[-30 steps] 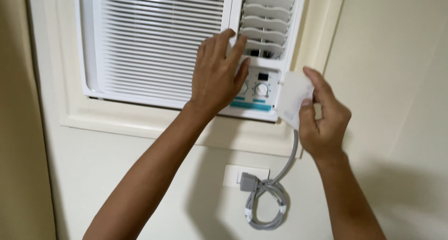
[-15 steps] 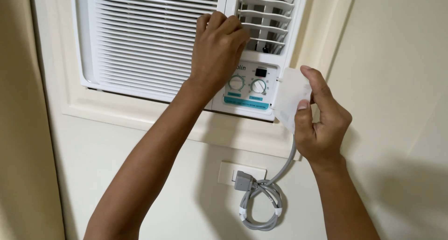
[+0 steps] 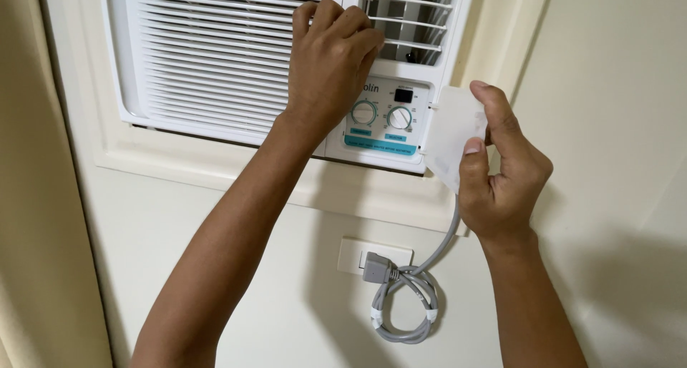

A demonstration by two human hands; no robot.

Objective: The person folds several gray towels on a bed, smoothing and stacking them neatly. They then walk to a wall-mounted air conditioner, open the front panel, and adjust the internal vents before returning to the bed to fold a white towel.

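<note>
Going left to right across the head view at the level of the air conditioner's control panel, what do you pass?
Louvred intake grille → left hand → two round control knobs → white panel cover → right hand → bare cream wall.

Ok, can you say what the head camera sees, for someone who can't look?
A left hand grips the front grille of a white window air conditioner, while the right hand holds its small white panel cover. Below, a coiled grey power cord is plugged in.
</note>
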